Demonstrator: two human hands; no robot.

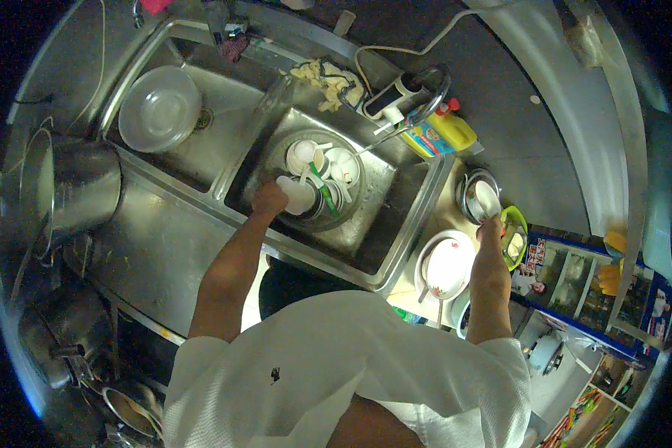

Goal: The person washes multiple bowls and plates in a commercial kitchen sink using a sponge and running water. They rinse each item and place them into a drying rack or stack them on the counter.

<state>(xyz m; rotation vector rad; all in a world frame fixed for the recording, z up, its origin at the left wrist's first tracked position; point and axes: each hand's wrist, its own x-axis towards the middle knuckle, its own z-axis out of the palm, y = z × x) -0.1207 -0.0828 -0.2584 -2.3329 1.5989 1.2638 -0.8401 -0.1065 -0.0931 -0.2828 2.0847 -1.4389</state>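
At the near left rim of a large clear basin in the right sink bowl, my left hand grips a white dish. White bowls, white spoons and a green-handled utensil lie together in that basin. A thin stream comes from the curved faucet. Out to the right, my right hand holds a white bowl with a red pattern, over a round metal container. Stacked white bowls with a floral pattern stand beside the sink, nearer to me.
A clear plastic bowl sits in the left sink bowl. Behind the right one are a yellow cloth and a yellow detergent bottle. A big metal pot stands at left, a green basket at right.
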